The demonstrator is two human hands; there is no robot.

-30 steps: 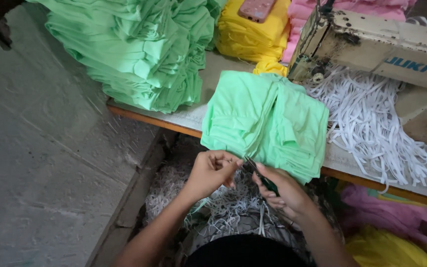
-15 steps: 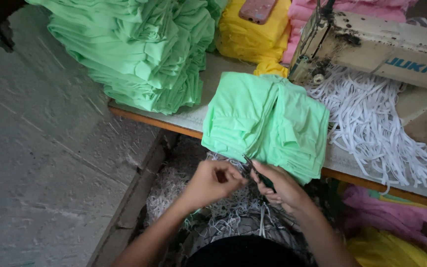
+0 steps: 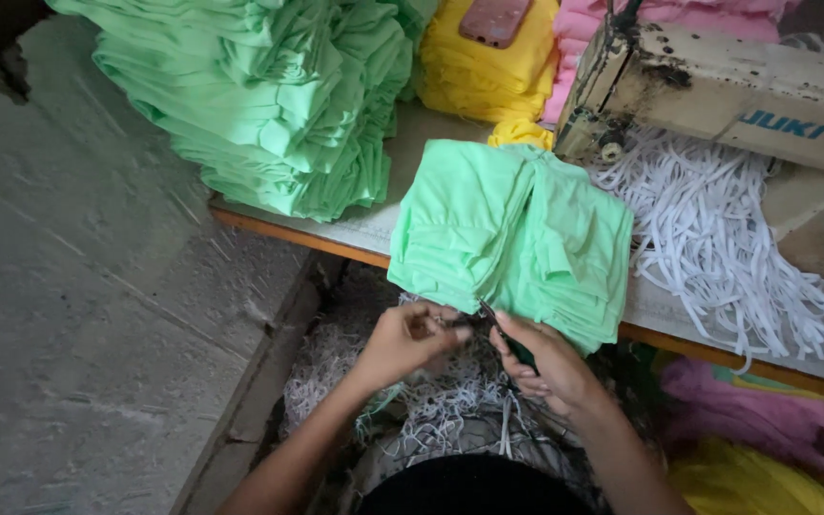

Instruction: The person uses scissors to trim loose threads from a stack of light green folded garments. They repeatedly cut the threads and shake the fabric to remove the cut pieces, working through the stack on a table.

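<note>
Left hand (image 3: pixel 410 341) pinches a white strip; right hand (image 3: pixel 544 360) is closed around one dark snipper (image 3: pixel 507 339), both just below the bench (image 3: pixel 355 234) edge. Beyond lie one folded green stack (image 3: pixel 512 234), one white strip heap (image 3: pixel 717 248), one sewing machine (image 3: pixel 717 86).

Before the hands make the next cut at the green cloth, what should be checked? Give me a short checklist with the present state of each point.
1. Right hand grips the small dark cutting tool: ok.
2. Left hand pinches something beside the tool tip: ok; what it pinches, cannot tell.
3. Left fingers clear of the blades: cannot tell, they are very close.
4. Folded green garment pile rests on the table edge: not ok, it overhangs toward the lap.
5. White elastic strips kept away from the tool: ok.
</note>
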